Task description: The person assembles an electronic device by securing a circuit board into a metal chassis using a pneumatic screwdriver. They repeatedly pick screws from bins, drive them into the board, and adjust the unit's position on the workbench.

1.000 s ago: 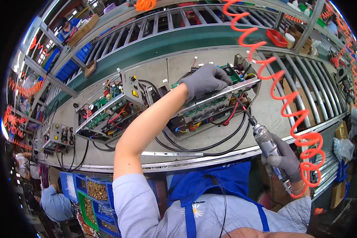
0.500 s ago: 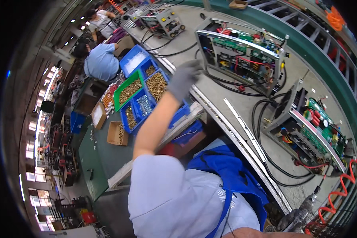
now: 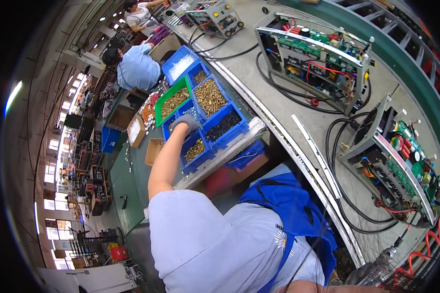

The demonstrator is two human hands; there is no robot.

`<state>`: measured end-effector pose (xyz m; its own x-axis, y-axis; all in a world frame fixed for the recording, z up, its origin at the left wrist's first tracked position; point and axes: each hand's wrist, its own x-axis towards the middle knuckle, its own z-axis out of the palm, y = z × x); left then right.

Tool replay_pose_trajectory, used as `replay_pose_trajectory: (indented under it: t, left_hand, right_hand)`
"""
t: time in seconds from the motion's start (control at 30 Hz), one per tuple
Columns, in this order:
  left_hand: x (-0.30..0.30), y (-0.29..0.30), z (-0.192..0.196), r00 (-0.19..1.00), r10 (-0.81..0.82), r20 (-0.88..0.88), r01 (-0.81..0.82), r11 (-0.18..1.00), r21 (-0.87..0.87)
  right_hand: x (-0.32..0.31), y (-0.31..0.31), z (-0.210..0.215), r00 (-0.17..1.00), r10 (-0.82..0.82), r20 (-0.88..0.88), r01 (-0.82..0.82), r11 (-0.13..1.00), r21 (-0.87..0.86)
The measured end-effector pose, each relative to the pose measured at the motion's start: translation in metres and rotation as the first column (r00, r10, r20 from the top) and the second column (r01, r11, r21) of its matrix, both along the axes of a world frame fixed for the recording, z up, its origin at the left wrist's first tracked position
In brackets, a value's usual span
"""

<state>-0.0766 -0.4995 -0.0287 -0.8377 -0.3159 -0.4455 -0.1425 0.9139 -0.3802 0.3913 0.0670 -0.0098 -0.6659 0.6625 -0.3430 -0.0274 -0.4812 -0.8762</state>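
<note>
My left hand [image 3: 187,122], in a grey glove, reaches down into a blue bin [image 3: 167,128] of small silver fasteners; its fingers are hidden. Around it stand a green bin [image 3: 158,111] of brass-coloured screws and blue bins holding brass-coloured screws [image 3: 210,97], black screws [image 3: 222,125] and small brass-coloured parts [image 3: 194,150]. At the lower right, my gloved right hand [image 3: 361,276] is closed round a power screwdriver [image 3: 385,257], partly in shadow. The tool's bit points up toward the nearest open machine chassis [image 3: 393,163].
Another open chassis [image 3: 318,61] with green circuit boards stands farther along the grey bench, with black cables [image 3: 327,195] looped between. A red coiled hose [image 3: 432,244] hangs at the right. A light metal strip [image 3: 315,156] lies near the bench edge. Two people [image 3: 138,68] work at the far left.
My left hand has moved from above the bench near the farther chassis, leftward and down into the silver-fastener bin. The view has shifted slightly. My right hand stays low with the screwdriver.
</note>
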Motion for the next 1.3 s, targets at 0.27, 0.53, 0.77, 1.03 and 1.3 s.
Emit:
replay_pose_trajectory:
  t: [0.27,0.53,0.77,1.03,1.3]
  left_hand:
    - [-0.019,-0.042,0.006,0.958,0.259,0.122,-0.284,0.909,0.306]
    - [0.038,-0.036,0.058,0.685,0.517,0.514,-0.253,-0.493,0.833]
    - [0.032,0.163,0.089,0.955,-0.153,0.254,-0.278,-0.757,0.591]
    - [0.098,0.430,0.155,0.622,-0.783,0.016,-0.551,-0.424,0.719]
    - [0.142,0.609,0.147,0.319,-0.832,-0.454,0.103,-0.445,0.889]
  right_hand:
    - [0.005,0.003,-0.001,1.000,-0.024,-0.011,0.023,1.000,-0.015]
    - [0.008,0.001,-0.004,1.000,-0.023,-0.019,0.022,0.999,-0.031]
    - [0.022,-0.019,0.011,0.989,-0.133,-0.067,0.133,0.991,0.008]
    - [0.021,-0.023,0.062,0.996,-0.077,-0.045,0.075,0.996,-0.042]
    - [0.020,-0.029,0.085,0.999,-0.031,-0.026,0.029,0.996,-0.087]
